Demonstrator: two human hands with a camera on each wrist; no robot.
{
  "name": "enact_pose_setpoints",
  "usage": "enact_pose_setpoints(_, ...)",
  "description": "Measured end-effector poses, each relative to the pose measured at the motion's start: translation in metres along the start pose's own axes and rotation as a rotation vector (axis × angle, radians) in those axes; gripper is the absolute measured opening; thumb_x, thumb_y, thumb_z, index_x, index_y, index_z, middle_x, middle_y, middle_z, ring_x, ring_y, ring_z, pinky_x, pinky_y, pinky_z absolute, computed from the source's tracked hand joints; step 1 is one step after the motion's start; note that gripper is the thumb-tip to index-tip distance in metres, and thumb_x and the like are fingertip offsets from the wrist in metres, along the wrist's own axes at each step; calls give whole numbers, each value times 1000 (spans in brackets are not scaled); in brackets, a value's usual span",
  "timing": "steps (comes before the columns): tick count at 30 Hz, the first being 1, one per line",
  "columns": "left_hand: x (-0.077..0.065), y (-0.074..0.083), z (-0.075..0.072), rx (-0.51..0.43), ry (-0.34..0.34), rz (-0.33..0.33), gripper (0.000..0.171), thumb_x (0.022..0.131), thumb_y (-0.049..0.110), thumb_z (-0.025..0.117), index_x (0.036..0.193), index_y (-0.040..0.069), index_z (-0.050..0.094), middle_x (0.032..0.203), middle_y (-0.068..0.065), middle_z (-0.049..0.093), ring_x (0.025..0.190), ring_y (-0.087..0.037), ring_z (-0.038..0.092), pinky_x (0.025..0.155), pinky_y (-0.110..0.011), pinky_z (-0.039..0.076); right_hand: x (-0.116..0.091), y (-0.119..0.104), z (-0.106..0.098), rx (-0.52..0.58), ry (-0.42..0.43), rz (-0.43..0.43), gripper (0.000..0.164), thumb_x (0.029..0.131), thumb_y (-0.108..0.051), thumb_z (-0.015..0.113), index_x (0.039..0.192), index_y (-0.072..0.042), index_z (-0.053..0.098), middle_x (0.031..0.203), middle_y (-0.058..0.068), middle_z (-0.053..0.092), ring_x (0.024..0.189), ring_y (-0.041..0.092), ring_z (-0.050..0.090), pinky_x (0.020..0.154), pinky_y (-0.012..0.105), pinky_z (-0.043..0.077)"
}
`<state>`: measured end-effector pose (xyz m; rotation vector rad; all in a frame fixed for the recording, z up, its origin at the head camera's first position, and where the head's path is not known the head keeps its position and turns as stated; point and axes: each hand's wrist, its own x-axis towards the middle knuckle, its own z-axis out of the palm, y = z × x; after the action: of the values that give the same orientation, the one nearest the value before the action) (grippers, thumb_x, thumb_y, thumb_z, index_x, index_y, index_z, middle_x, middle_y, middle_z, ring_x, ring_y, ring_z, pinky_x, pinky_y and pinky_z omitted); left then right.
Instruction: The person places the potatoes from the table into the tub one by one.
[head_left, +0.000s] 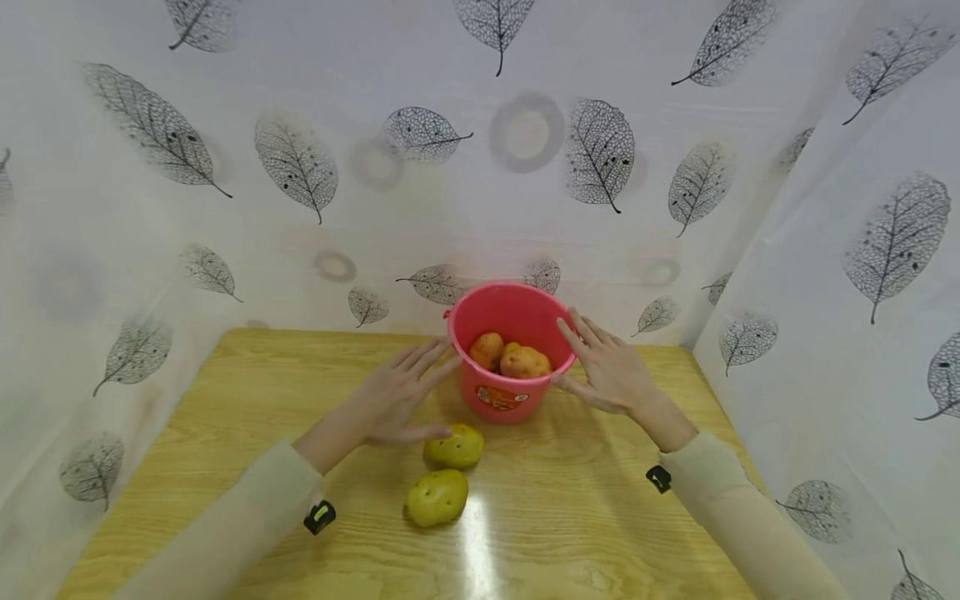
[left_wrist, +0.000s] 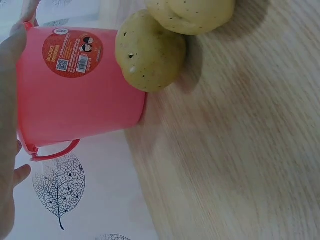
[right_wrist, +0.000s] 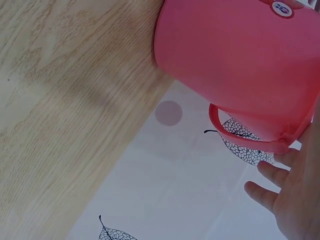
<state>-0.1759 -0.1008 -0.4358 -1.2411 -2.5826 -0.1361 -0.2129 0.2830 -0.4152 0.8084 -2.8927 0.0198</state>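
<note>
A pink bucket [head_left: 528,407] with a red round label [left_wrist: 75,52] stands upright near the back of the table. Several potatoes [head_left: 525,362] lie inside it; how deep they go is hidden. My left hand [head_left: 397,393] is at the bucket's left side, fingers extended toward the rim and thumb spread over the nearer potato area. On the right, my right hand [head_left: 611,371] has its fingers spread along the rim; whether it presses on it I cannot tell. Two yellowish potatoes, one farther [head_left: 456,448] and one closer [head_left: 437,498], lie on the table in front of the bucket.
The wooden table [head_left: 600,517] meets a white sheet with leaf prints [head_left: 420,217] behind the bucket and at both sides. A pink handle [right_wrist: 240,140] hangs down by the bucket's side. Each sleeve carries a small black clip-like piece [head_left: 320,517].
</note>
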Motion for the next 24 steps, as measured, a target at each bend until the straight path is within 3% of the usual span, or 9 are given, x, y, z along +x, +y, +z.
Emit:
enact_pose_setpoints(10, -12, 9, 0, 29, -143, 41, 96, 96, 68, 61, 167, 12, 30, 166, -21, 44, 154, -39, 45, 125, -55, 42, 0, 2, 3, 10, 8, -8, 95, 98, -68, 51, 169, -10, 23, 177, 18, 20, 161, 41, 32, 125, 61, 40)
enact_pose_setpoints(16, -12, 12, 4, 14, -196, 103, 88, 99, 65, 59, 165, 14, 34, 163, -17, 50, 151, -38, 49, 123, -55, 45, 0, 2, 3, 9, 12, -9, 95, 99, -68, 51, 169, -10, 24, 177, 18, 20, 160, 42, 33, 123, 62, 41)
enact_pose_setpoints(24, -8, 15, 6, 20, -278, 138, 81, 99, 59, 62, 164, 18, 37, 162, -17, 51, 147, -37, 53, 118, -54, 50, 1, 2, 3, 9, 16, -8, 95, 98, -67, 52, 168, -9, 26, 177, 18, 22, 159, 42, 34, 122, 62, 43)
